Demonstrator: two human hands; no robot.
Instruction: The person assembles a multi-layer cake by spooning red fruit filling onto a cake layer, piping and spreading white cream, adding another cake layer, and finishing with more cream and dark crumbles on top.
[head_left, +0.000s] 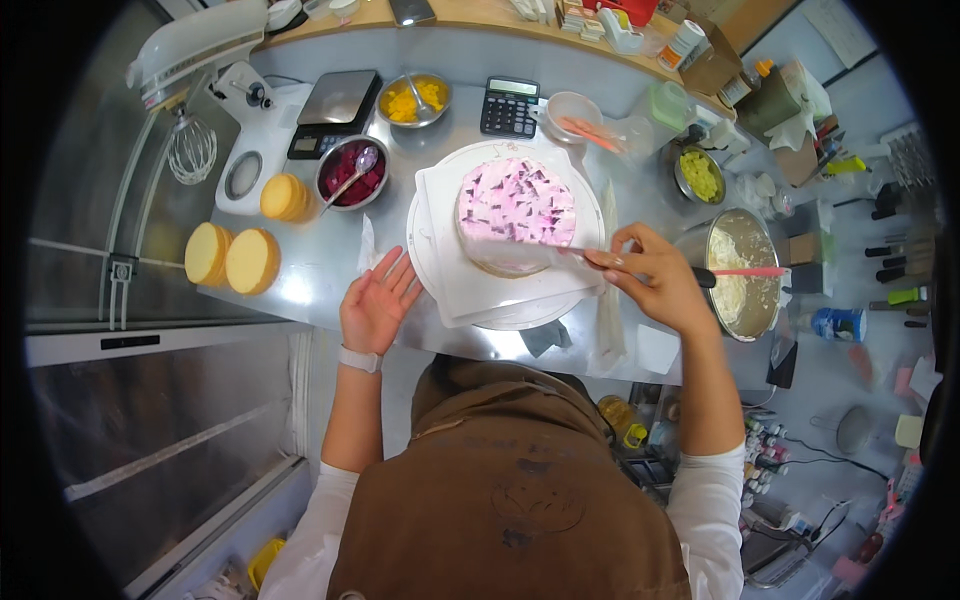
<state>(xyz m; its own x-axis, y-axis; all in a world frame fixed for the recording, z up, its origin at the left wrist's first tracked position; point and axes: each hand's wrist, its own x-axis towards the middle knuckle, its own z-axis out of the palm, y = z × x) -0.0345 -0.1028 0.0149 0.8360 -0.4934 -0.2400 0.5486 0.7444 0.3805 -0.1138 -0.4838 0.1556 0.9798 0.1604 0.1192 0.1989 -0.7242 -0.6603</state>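
Observation:
A round cake layer (517, 206) topped with pinkish-white cream and dark purple pieces sits on white sheets (487, 296) over a round white turntable (420, 255). My right hand (649, 277) grips the black handle of an icing spatula (517, 251), whose long blade lies across the near part of the cake top. Palm up and fingers apart, my left hand (381, 300) is at the left edge of the turntable and holds nothing; whether its fingertips touch the turntable cannot be told.
Left of the turntable are sponge cake rounds (253, 261), a bowl of purple cubes (352, 172), a scale (334, 112) and a stand mixer (255, 127). Behind stand a bowl of yellow fruit (414, 100) and a calculator (510, 107). A steel bowl of cream (742, 277) is close by my right hand.

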